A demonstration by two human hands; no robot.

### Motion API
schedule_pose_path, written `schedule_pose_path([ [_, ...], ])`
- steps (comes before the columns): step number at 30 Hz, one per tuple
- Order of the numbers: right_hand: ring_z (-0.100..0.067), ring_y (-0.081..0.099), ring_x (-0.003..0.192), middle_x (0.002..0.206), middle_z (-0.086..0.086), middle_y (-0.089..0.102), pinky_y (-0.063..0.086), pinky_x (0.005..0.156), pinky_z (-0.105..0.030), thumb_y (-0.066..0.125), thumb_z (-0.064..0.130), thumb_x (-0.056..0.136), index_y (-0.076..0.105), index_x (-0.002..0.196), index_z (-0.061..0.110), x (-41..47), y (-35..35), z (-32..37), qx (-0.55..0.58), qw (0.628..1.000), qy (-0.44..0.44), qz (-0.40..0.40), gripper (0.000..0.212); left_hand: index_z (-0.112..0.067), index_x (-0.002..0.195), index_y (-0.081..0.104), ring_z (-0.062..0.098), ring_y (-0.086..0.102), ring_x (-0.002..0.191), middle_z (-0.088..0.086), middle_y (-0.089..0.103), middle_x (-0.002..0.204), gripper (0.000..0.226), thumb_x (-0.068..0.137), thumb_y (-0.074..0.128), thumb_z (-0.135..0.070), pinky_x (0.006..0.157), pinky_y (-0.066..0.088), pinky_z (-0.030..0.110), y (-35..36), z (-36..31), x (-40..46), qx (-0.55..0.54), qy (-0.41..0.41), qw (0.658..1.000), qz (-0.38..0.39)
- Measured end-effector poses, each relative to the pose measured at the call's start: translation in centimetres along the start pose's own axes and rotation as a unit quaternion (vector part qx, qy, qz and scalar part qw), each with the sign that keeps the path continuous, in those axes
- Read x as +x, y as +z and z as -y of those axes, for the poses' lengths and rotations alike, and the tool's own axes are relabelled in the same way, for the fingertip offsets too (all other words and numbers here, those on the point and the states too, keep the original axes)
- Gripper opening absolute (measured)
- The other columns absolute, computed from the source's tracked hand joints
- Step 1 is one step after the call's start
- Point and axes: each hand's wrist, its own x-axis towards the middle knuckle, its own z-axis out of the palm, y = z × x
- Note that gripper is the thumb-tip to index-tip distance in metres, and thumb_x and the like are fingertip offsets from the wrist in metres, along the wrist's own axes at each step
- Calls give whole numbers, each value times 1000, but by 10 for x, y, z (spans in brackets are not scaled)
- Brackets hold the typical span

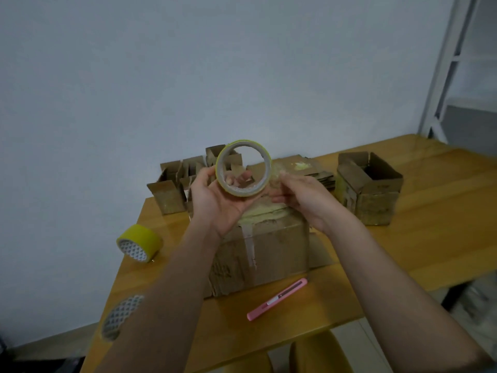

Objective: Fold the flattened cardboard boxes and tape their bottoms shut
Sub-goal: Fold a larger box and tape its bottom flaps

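My left hand [215, 203] grips a roll of yellowish clear tape [243, 168], held upright above a folded cardboard box [271, 251]. Beside the roll's right rim, my right hand [298, 195] pinches the loose end of the tape between thumb and fingers. The box stands on the wooden table [430, 238] with tape strips across its top face and down its front. A stack of flattened boxes [309, 168] lies behind the hands.
A second yellow tape roll [139, 242] lies at the table's left edge. A pink utility knife [278, 298] rests in front of the box. Several small folded boxes [172, 184] stand at the back left, an open box [369, 187] at the right.
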Motion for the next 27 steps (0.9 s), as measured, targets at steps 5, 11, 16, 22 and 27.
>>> schedule_pose_path([
  [5,-13,55,71,76,-5,56,57,87,-37,62,10,94,61,89,6,9,-17,-10,124,991,5,-49,7,-10,62,39,37,64,85,17,60,77,35,90,41,-32,90,50,62,-13,-2,2,112,-3,994,-3],
  [11,-18,65,88,86,-6,63,59,86,-42,63,7,93,59,94,8,11,-21,-21,194,979,-31,-47,5,-10,57,40,37,66,76,16,60,73,47,95,42,-38,95,47,63,-27,2,5,153,-11,987,-45],
  [16,-12,61,79,83,0,67,52,73,-26,55,-11,89,58,88,13,10,-27,-29,238,968,-66,-38,25,-9,56,40,51,60,105,17,59,76,50,96,42,-39,96,46,64,-30,4,5,155,-16,987,-44],
  [22,-18,56,79,88,-9,57,53,68,-26,33,-13,83,57,103,5,5,-34,-21,282,958,-53,10,35,-10,61,36,42,69,84,19,59,81,46,97,40,-36,101,41,64,-26,5,3,196,-13,980,-35],
  [27,-14,57,74,77,0,55,53,81,-33,75,24,80,57,100,12,6,-38,-25,137,988,-41,-57,30,-9,58,44,40,69,84,18,60,82,47,98,42,-35,88,52,52,-24,8,2,217,-12,976,-27],
])
